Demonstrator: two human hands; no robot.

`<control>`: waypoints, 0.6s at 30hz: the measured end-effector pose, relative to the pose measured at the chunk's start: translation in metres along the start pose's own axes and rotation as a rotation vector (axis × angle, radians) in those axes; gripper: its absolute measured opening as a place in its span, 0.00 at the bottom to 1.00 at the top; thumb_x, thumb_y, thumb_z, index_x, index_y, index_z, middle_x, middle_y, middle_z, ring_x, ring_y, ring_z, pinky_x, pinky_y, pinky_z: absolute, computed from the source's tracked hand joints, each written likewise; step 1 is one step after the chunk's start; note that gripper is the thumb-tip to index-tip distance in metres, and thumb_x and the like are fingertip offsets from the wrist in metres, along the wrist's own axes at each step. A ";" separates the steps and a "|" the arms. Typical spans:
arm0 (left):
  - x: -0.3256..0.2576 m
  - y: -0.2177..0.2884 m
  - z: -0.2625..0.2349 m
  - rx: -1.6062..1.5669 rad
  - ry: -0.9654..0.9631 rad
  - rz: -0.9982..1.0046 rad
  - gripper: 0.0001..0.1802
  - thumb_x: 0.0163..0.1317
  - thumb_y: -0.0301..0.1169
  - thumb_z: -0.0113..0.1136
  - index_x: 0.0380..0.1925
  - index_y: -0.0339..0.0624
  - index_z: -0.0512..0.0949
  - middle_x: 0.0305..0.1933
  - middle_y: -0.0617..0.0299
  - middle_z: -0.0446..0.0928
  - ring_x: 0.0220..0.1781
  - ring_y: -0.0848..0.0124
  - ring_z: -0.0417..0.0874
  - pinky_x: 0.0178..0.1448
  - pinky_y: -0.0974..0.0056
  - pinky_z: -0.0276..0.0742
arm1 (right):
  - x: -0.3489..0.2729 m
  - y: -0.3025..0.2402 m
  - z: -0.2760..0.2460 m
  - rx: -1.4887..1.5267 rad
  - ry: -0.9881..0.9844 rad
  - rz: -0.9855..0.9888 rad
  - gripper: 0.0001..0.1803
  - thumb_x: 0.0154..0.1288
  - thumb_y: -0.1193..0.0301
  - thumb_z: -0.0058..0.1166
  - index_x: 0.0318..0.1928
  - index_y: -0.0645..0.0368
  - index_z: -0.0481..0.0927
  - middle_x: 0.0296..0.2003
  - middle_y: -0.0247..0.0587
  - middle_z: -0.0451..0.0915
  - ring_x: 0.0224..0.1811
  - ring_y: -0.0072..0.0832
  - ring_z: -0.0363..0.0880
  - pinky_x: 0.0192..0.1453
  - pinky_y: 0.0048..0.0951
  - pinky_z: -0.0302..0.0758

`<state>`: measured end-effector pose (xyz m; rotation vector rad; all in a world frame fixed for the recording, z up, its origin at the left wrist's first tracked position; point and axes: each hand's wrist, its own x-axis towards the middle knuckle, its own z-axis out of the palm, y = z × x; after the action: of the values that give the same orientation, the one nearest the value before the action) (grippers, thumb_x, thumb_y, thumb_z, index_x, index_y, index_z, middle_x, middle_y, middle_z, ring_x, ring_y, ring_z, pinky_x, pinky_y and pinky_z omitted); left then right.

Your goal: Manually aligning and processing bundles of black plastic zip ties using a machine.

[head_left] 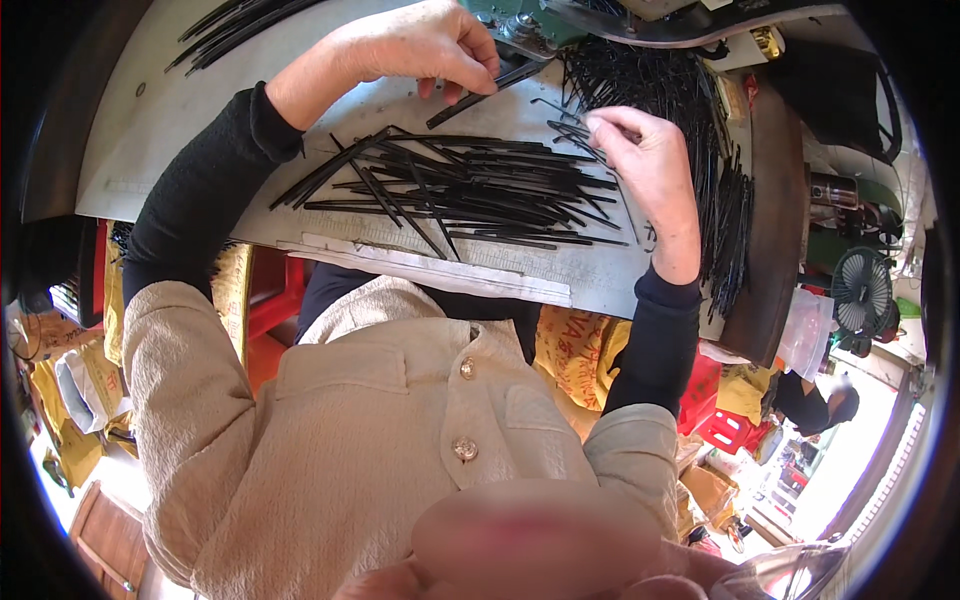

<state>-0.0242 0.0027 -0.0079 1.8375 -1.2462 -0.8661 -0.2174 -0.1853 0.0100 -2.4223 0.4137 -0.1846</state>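
Note:
My left hand pinches a flat black strip between thumb and fingers. The strip slants up and right to the metal plate of a sewing machine at the top edge. My right hand is closed in a pinch to the right of it. Thin black pieces lie at its fingertips; whether one is between them I cannot make out. Below both hands a loose pile of narrow black strips is spread over the pale tabletop, several crossing each other.
A thick tangle of black strips covers the table's right side, hanging along its dark edge. More strips lie at the upper left. A white strip lines the near edge. A fan and another person are at the right.

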 end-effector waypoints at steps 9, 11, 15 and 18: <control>-0.001 0.004 0.003 -0.006 -0.005 0.036 0.14 0.54 0.36 0.62 0.34 0.36 0.81 0.20 0.64 0.78 0.21 0.79 0.78 0.23 0.76 0.73 | 0.016 -0.023 0.036 0.629 0.031 0.023 0.13 0.64 0.67 0.56 0.41 0.65 0.82 0.25 0.36 0.81 0.19 0.12 0.71 0.22 0.13 0.68; -0.002 0.005 0.004 -0.012 -0.007 0.051 0.15 0.55 0.36 0.61 0.35 0.35 0.82 0.21 0.63 0.79 0.21 0.79 0.78 0.23 0.76 0.73 | 0.018 -0.023 0.038 0.660 0.021 0.016 0.13 0.64 0.66 0.57 0.41 0.65 0.82 0.25 0.36 0.81 0.19 0.12 0.71 0.22 0.14 0.68; -0.001 0.007 0.008 -0.039 -0.015 0.068 0.17 0.56 0.38 0.61 0.37 0.34 0.82 0.21 0.61 0.79 0.20 0.78 0.79 0.23 0.76 0.73 | 0.020 -0.020 0.042 0.709 -0.007 0.061 0.13 0.63 0.65 0.58 0.41 0.64 0.82 0.24 0.35 0.80 0.19 0.13 0.72 0.22 0.14 0.68; -0.002 0.007 0.010 -0.060 -0.007 0.038 0.17 0.57 0.38 0.61 0.37 0.33 0.82 0.21 0.60 0.79 0.20 0.77 0.80 0.23 0.76 0.75 | 0.020 -0.021 0.042 0.712 -0.013 0.068 0.12 0.62 0.66 0.58 0.39 0.63 0.82 0.23 0.34 0.80 0.19 0.13 0.72 0.22 0.14 0.69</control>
<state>-0.0361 0.0005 -0.0061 1.7591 -1.2429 -0.8806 -0.1838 -0.1520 -0.0084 -1.7079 0.3479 -0.2380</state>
